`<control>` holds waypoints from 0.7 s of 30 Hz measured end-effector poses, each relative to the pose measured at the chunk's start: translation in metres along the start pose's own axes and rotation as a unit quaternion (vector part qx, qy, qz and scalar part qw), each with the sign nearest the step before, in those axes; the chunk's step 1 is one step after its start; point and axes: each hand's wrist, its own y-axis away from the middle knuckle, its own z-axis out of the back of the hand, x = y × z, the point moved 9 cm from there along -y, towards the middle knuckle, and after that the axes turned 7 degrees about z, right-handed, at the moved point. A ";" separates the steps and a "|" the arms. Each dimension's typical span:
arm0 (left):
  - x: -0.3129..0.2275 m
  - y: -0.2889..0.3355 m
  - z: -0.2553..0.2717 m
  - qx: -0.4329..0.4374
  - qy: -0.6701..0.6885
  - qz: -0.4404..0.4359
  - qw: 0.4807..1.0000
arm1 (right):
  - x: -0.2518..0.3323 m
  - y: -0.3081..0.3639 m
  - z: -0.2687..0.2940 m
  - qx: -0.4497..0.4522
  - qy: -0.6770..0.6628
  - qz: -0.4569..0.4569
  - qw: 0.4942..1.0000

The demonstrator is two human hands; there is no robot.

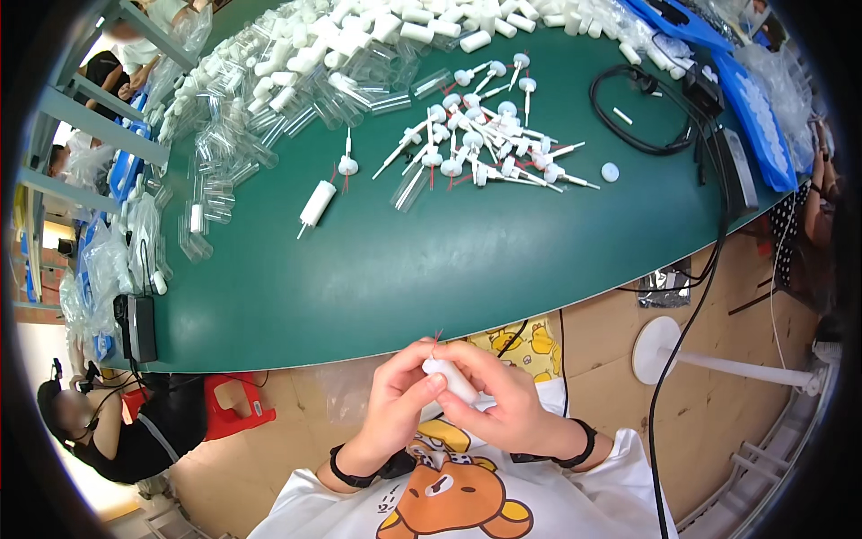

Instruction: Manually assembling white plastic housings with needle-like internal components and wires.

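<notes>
My left hand [395, 393] and my right hand [514, 404] are together in front of my chest, just off the table's near edge. Between them is a white cylinder [456, 384], with thin red wires [436, 343] sticking up from its far end. Fingers of both hands are closed around it, and the left thumb presses near its top. On the table beyond lies another white cylinder [316, 205] with a thin rod poking out. Close to that is a single white cap with a rod [348, 165]. A loose group of similar capped rods with red wires [476, 141] is spread farther right.
Clear plastic tubes [224, 162] and a heap of white cylinders [377, 29] cover the green table's [359, 287] far left. A round white cap [610, 172], black cable [594, 108] and blue tray [759, 126] are at right. Another person [112, 422] sits at left.
</notes>
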 end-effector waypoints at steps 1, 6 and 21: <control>0.002 0.000 0.000 -0.002 0.010 0.008 1.000 | -0.004 0.003 -0.003 -0.012 -0.001 -0.003 1.000; 0.002 -0.003 0.000 0.002 0.024 0.031 0.999 | -0.024 0.013 -0.014 0.003 -0.084 -0.115 0.990; -0.082 0.003 0.086 -0.197 0.059 -0.142 0.968 | -0.028 -0.079 0.143 -0.143 0.260 -0.062 0.953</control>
